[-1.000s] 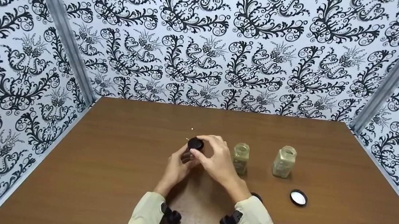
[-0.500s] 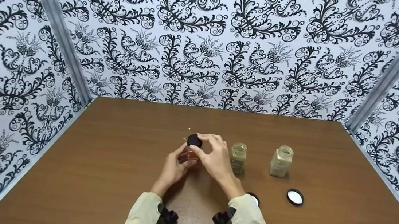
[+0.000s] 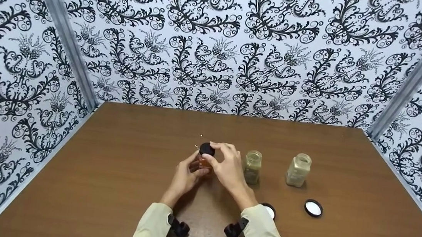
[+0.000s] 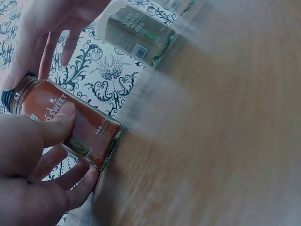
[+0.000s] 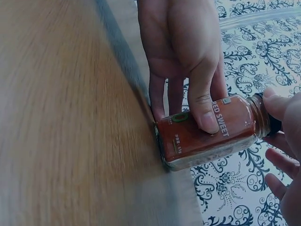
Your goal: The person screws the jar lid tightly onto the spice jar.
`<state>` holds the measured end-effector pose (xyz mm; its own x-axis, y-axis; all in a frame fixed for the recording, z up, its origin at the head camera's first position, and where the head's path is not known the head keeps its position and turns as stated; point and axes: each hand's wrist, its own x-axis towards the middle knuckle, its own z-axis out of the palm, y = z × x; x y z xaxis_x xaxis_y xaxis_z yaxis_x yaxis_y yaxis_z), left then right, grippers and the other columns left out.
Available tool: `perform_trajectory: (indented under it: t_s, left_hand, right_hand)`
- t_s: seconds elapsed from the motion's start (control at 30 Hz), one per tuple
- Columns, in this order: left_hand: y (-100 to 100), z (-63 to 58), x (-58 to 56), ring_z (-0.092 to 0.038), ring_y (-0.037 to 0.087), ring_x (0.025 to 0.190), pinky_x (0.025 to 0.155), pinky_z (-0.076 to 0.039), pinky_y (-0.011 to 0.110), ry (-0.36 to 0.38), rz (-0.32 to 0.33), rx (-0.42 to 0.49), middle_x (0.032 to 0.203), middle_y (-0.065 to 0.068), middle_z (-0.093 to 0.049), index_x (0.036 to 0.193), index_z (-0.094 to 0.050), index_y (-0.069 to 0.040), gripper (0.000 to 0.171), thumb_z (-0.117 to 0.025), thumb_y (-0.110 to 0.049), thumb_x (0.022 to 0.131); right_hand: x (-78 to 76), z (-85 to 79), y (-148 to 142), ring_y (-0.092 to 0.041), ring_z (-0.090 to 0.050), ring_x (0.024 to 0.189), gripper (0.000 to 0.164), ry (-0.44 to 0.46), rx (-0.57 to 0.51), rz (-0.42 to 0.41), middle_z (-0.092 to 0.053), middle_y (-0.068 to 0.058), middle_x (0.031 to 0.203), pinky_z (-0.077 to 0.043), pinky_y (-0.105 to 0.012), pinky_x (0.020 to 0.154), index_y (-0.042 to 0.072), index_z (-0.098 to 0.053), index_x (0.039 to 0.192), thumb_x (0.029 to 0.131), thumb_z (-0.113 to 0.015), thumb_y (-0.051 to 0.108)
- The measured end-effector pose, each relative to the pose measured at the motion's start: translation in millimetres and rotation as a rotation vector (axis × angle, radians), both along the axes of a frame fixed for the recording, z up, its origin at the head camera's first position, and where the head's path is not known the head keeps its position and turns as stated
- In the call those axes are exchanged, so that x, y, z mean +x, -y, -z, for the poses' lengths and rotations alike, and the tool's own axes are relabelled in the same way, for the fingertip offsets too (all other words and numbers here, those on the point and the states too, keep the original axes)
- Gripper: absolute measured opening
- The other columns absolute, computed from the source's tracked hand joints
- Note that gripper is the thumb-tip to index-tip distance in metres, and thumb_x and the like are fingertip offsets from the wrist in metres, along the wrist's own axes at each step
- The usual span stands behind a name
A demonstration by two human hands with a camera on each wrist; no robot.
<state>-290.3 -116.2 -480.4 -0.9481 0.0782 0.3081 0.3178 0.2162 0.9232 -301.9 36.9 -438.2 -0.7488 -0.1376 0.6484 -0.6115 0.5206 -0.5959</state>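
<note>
A square glass spice jar [image 4: 96,125] of red-orange powder, with "SWEET" on its label, stands upright at the middle of the table. My left hand [image 3: 185,176] grips its body, thumb across the label and fingers round the far side. On top of the jar is a black lid [image 3: 207,149], pinched at its rim between the thumb and fingers of my right hand [image 3: 229,170]. Whether the lid is tight cannot be told. Just right of that hand stands a lidless jar of greenish-brown powder [image 3: 252,171], labelled as cumin powder in the left wrist view.
Another lidless jar of pale powder [image 3: 299,171] is farther right. Before it lies a black lid [image 3: 313,208], white inside up. A second such lid [image 3: 269,211] is partly covered by my right sleeve [image 3: 267,232]. Small pale crumbs [image 3: 196,146] lie beyond my hands.
Between one second and half a second ago, more of the orange jar came into sight under the lid, and my right forearm shifted left, baring more of the lid beside it. Since then, hardly any change.
</note>
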Motion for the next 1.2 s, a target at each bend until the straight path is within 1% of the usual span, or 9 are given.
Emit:
perform_trajectory:
  t_s: [0.27,0.47,0.67,0.8,0.93,1.0,1.07,1.2]
  left_hand:
    - [-1.3,-1.9,-0.7,-0.064,0.043,0.12,0.098,-0.055,0.043,0.006,-0.007,-0.011,0.133,0.029,-0.061,0.147,-0.043,0.005,0.065,-0.072,-0.004,0.089]
    - [-1.1,1.0,-1.0,-0.063,0.043,0.121,0.096,-0.056,0.04,0.006,0.0,-0.004,0.138,0.029,-0.057,0.148,-0.042,0.006,0.066,-0.071,-0.004,0.089]
    - [0.1,1.9,-1.3,-0.063,0.044,0.12,0.097,-0.056,0.044,-0.015,-0.007,-0.009,0.138,0.03,-0.057,0.147,-0.042,0.006,0.065,-0.07,-0.004,0.09]
    - [0.5,0.9,-1.0,-0.064,0.043,0.118,0.097,-0.056,0.043,-0.014,-0.022,-0.022,0.136,0.03,-0.059,0.147,-0.043,0.006,0.065,-0.071,-0.005,0.089]
    - [0.7,0.5,-0.4,-0.065,0.042,0.117,0.096,-0.056,0.043,-0.003,-0.03,-0.03,0.133,0.029,-0.061,0.147,-0.043,0.006,0.065,-0.071,-0.003,0.09]
    - [0.5,0.5,-0.1,-0.064,0.042,0.118,0.096,-0.056,0.043,0.003,-0.032,-0.032,0.132,0.029,-0.061,0.147,-0.043,0.006,0.065,-0.071,-0.002,0.09]
    - [0.2,0.8,-0.1,-0.064,0.042,0.12,0.097,-0.056,0.043,0.008,-0.036,-0.034,0.132,0.029,-0.061,0.147,-0.043,0.005,0.064,-0.071,-0.001,0.09]
    - [0.7,-0.1,0.2,-0.064,0.042,0.119,0.097,-0.056,0.043,0.024,-0.033,-0.027,0.134,0.03,-0.06,0.148,-0.042,0.005,0.064,-0.07,0.0,0.09]
  right_hand:
    - [-2.0,-1.5,-0.9,-0.025,-0.063,0.108,0.035,-0.027,0.022,0.036,-0.075,-0.007,0.111,-0.046,-0.043,0.093,0.009,-0.072,0.107,0.082,-0.08,0.032]
    - [-2.8,0.5,-0.2,-0.024,-0.063,0.105,0.032,-0.014,0.01,0.029,-0.075,-0.004,0.108,-0.046,-0.043,0.092,0.011,-0.071,0.104,0.081,-0.081,0.031]
    - [-3.4,-0.1,3.3,-0.025,-0.062,0.101,0.036,0.008,-0.007,0.026,-0.073,-0.005,0.105,-0.047,-0.044,0.092,0.009,-0.069,0.104,0.08,-0.081,0.033]
    - [-3.2,-0.8,4.3,-0.026,-0.062,0.107,0.037,0.036,-0.01,0.004,-0.071,-0.006,0.108,-0.046,-0.045,0.095,0.008,-0.067,0.106,0.082,-0.081,0.034]
    - [-1.7,-0.7,4.6,-0.027,-0.06,0.116,0.028,0.088,-0.018,-0.025,-0.07,-0.005,0.121,-0.044,-0.047,0.1,0.01,-0.065,0.107,0.09,-0.075,0.029]
    - [-1.1,0.3,4.4,-0.028,-0.06,0.118,0.023,0.099,-0.027,-0.039,-0.07,-0.005,0.125,-0.043,-0.048,0.102,0.01,-0.065,0.108,0.091,-0.071,0.024]
    - [-1.0,1.9,3.8,-0.028,-0.06,0.117,0.021,0.092,-0.034,-0.044,-0.07,-0.005,0.125,-0.042,-0.047,0.101,0.01,-0.065,0.108,0.09,-0.07,0.021]
    - [-3.5,4.7,3.8,-0.027,-0.062,0.114,0.019,0.041,-0.045,-0.043,-0.072,-0.006,0.119,-0.043,-0.046,0.101,0.01,-0.067,0.104,0.089,-0.072,0.019]
